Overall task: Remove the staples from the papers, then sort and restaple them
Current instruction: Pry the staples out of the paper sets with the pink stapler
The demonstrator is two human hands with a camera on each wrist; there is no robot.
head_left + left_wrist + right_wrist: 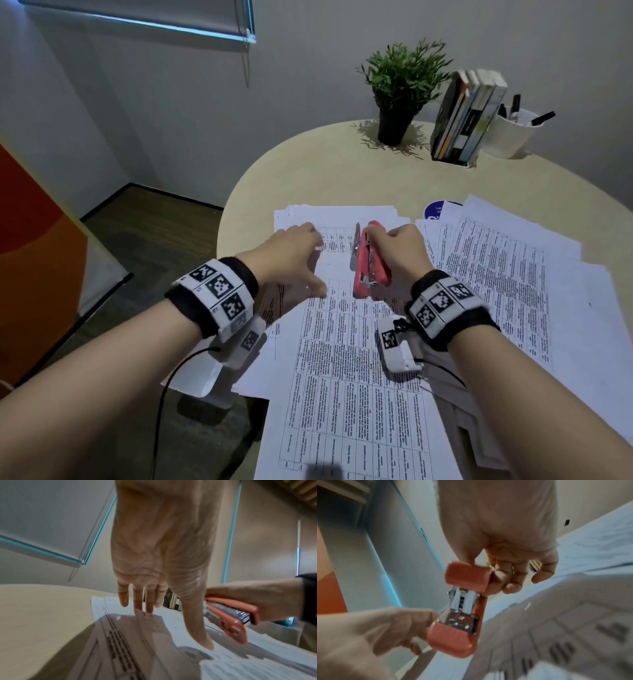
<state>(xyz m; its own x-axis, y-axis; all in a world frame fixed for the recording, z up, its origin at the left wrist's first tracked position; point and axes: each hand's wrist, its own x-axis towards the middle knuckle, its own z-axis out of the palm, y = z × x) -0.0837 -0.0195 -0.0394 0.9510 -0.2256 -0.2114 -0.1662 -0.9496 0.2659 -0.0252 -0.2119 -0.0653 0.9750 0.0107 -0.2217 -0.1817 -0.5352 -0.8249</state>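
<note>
A red stapler (370,260) is gripped in my right hand (400,253) above the printed papers (352,359); its red body (462,608) and metal hinge end face the right wrist camera, and it also shows as the red stapler (229,616) in the left wrist view. My left hand (291,260) hovers just left of it with straight fingers (137,599) spread over the top of a sheet (150,635), thumb pointing down toward the paper. Whether the fingertips touch the sheet is unclear.
More printed sheets (507,274) fan out on the right of the round beige table (308,171). A potted plant (400,89), a rack of books (466,120) and a white pen cup (513,133) stand at the back. A blue round object (436,209) peeks from under papers.
</note>
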